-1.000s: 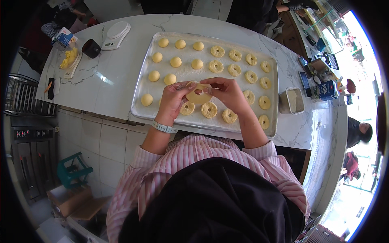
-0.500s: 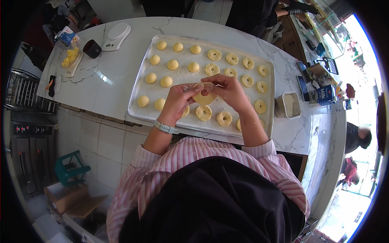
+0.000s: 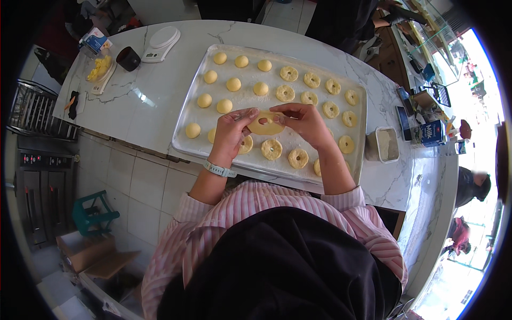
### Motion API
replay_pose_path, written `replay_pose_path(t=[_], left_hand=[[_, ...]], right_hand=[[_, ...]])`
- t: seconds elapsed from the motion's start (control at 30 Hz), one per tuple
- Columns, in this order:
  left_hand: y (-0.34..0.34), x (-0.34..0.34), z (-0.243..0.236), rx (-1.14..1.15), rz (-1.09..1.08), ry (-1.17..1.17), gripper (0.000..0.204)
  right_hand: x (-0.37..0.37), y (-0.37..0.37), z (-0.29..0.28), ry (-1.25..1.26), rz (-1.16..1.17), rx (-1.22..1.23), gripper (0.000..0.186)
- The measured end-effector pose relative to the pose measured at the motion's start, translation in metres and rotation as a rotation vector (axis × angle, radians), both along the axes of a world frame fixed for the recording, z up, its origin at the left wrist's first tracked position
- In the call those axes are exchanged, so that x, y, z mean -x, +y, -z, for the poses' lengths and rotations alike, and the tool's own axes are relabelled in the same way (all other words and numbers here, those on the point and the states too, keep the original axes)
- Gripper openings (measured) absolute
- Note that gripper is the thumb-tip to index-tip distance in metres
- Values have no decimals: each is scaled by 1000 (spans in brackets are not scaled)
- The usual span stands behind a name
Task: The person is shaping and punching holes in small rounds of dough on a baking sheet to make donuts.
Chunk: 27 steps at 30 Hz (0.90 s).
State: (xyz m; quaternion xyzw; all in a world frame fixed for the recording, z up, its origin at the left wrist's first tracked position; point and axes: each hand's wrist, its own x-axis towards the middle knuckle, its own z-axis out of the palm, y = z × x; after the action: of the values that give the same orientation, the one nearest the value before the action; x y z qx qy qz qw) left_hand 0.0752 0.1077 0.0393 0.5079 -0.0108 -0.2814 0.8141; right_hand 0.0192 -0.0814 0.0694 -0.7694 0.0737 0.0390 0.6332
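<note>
"Holding what, and where?"
"Pinching a flat, pale-yellow dough ring (image 3: 265, 129) in left hand (image 3: 233, 131) and right hand (image 3: 303, 122), both nearly closed, above a silver rectangular metal tray (image 3: 188, 114)."
"Handling how?"
"Probably light, soft, stretchy, easily torn; best held gently by the outer rim, at opposite sides."
"Any writing?"
"Pale lettering on a blue-and-white carton (image 3: 432, 133) at far right."

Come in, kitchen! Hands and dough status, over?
Left hand and right hand: both grip the dough ring. Ring held above the tray. No obstruction visible.
</note>
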Motion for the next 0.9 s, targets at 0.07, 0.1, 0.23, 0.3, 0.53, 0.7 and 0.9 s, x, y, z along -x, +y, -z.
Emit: replay_pose_path(t=[0.07, 0.1, 0.23, 0.3, 0.53, 0.7, 0.9], left_hand=[[5, 1, -2, 0, 44, 43, 22], [7, 2, -2, -22, 75, 29, 22], [19, 0, -4, -36, 38, 6, 23], [23, -2, -2, -12, 23, 24, 23], [33, -5, 6, -24, 68, 37, 23], [37, -7, 7, -28, 132, 60, 22], [38, -8, 7, -47, 95, 51, 20]], right_hand=[[-2, 6, 0, -74, -42, -36, 28], [-3, 8, -1, -123, -41, -46, 27], [-5, 24, 1, -108, -74, -79, 27], [-6, 24, 1, -27, -33, -56, 26], [-8, 36, 12, -193, -110, -27, 28], [-9, 39, 14, -130, -59, -89, 27], [-11, 40, 12, -112, -129, -102, 28]])
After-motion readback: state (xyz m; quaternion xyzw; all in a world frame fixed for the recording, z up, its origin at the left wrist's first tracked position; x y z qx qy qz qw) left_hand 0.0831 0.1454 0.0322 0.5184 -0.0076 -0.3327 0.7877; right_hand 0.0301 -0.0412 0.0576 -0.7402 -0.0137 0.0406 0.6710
